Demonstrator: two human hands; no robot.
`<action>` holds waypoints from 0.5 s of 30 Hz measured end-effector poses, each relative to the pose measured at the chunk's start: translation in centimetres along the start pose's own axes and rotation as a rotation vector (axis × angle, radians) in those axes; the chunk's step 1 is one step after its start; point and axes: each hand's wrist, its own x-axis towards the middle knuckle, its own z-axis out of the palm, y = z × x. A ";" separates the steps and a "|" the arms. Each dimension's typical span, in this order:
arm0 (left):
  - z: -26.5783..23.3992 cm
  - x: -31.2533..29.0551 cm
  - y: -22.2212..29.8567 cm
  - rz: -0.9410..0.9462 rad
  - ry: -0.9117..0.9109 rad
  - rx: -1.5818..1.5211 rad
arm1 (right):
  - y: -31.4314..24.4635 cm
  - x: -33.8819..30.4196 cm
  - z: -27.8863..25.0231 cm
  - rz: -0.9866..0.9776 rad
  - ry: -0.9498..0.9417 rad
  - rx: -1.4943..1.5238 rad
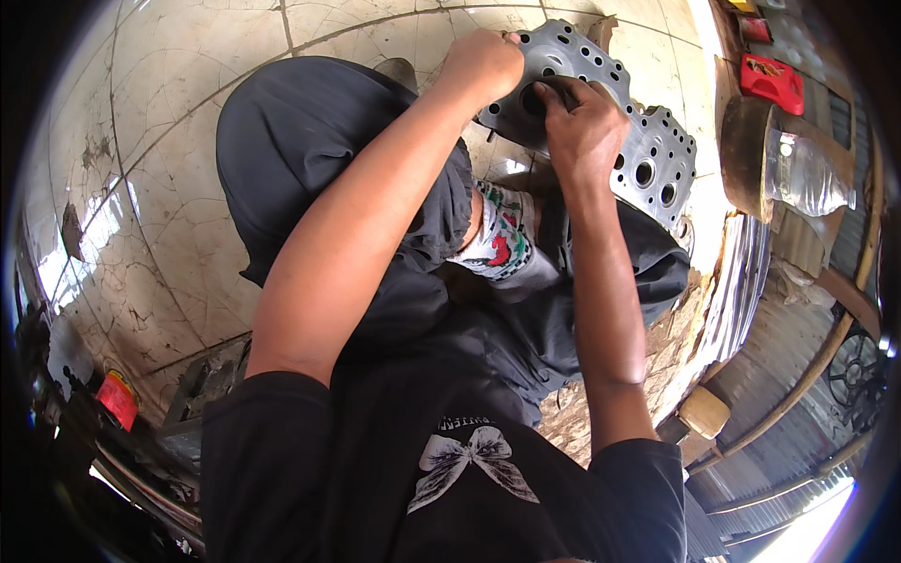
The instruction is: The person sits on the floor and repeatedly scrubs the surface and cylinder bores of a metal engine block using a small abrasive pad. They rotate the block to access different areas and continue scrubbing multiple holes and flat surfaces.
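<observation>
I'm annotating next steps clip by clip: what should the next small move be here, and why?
Probably lift the right hand slightly, with the left hand at the left end of the holed grey metal block. The right hand's bent fingers and thumb cover part of the face near a large hole, so the surface under them cannot be seen.

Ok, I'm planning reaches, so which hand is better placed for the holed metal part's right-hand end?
Probably the right hand: it is over the metal part, nearer that end, while the left hand is at the opposite end.
</observation>
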 end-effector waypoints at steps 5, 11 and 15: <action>0.1 0.4 -0.3 0.005 -0.005 -0.007 | -0.7 -0.9 0.6 -0.035 0.025 0.081; 0.2 0.4 -0.1 -0.023 -0.017 0.006 | -0.9 -0.7 0.7 0.016 0.051 0.009; 0.3 0.2 0.0 -0.035 -0.006 -0.012 | -0.6 -0.6 0.4 0.052 -0.005 0.050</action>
